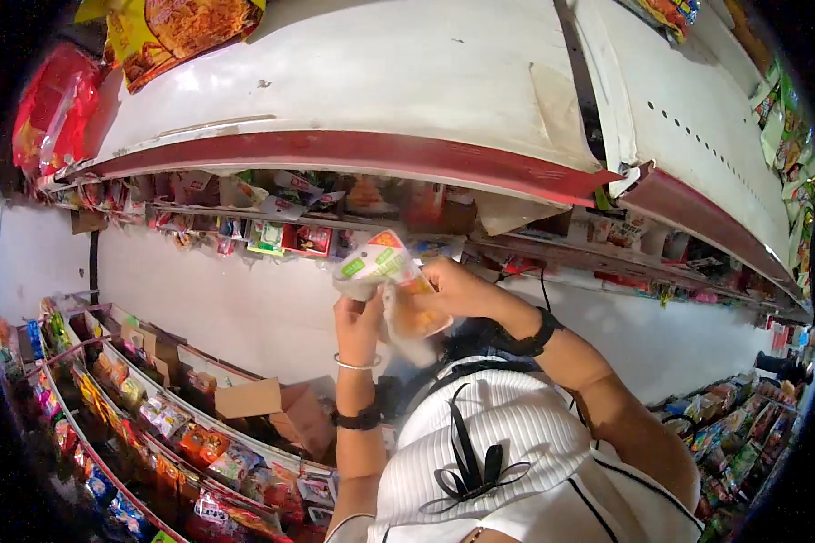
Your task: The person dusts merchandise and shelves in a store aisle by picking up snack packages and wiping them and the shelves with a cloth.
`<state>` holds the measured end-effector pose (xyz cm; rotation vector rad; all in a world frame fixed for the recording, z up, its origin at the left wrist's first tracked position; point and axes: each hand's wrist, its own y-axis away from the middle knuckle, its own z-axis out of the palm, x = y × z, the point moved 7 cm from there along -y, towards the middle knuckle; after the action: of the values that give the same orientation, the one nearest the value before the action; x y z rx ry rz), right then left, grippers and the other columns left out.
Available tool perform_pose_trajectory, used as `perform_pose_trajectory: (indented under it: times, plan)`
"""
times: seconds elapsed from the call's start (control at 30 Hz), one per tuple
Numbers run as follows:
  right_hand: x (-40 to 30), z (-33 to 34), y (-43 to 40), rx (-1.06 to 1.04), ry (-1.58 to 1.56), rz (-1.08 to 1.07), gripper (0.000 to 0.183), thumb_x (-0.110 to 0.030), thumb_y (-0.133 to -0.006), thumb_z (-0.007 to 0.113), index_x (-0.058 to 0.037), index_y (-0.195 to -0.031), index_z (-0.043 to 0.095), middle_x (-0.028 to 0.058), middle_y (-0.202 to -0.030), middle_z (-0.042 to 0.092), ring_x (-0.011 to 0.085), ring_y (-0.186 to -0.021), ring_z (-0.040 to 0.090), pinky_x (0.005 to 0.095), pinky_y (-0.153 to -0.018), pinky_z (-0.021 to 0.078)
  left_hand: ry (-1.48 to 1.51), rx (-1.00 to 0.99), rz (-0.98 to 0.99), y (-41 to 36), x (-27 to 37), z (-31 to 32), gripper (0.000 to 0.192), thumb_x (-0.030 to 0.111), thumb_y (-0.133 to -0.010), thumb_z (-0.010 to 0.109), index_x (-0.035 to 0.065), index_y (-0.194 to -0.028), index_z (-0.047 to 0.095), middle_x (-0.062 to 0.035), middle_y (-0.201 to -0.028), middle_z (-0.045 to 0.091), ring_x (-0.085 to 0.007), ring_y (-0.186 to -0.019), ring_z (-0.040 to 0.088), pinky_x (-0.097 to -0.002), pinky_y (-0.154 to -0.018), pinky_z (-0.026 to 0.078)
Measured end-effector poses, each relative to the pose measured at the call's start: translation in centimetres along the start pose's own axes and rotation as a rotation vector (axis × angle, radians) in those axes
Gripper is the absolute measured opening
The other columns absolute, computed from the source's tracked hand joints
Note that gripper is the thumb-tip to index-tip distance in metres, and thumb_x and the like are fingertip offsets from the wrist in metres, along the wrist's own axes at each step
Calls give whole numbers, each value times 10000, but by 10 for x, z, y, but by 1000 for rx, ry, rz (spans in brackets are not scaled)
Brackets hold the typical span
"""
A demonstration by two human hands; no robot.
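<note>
My right hand grips the edge of a food packet with a white, green and red top and an orange-yellow lower part. The packet is held up in front of my chest, below the shelf front. In my left hand is a whitish cloth, bunched against the packet's face and hanging down over it. Part of the cloth is blurred, and it hides the middle of the packet. The left fingertips are partly covered by the cloth.
Close ahead is a white shelf board with a dark red front rail. A yellow snack bag and a red bag lie at its left. Lower shelves hold packets. Behind me at left are stocked racks and an open cardboard box.
</note>
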<state>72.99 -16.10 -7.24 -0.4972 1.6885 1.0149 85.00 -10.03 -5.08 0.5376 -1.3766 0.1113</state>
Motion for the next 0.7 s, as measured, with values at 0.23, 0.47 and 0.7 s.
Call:
perform_pose_trajectory:
  times: [0.23,0.47,0.7]
  plan:
    - [-50,-23,7,150,-303,-195,252,-218,-714,603,28,-744,556,7,-637,541,62,-605,483,213,-536,402,-95,-196,25,8,-9,20,168,24,-741,492,-36,-892,536,-43,-781,563,-78,-689,504,-205,-596,411]
    - [-51,-13,2,246,25,-245,177,-162,-710,597,8,-742,556,10,-574,491,34,-544,410,204,-475,348,125,-144,-87,9,-8,12,127,66,-756,496,-30,-824,545,-54,-748,563,-91,-637,509,-198,-559,404]
    - [-59,1,7,251,152,-357,152,-117,-702,599,9,-770,549,40,-628,532,27,-583,426,209,-512,375,17,-140,-158,10,-5,4,207,185,-773,538,5,-875,535,-16,-745,556,-63,-632,480,-187,-553,383]
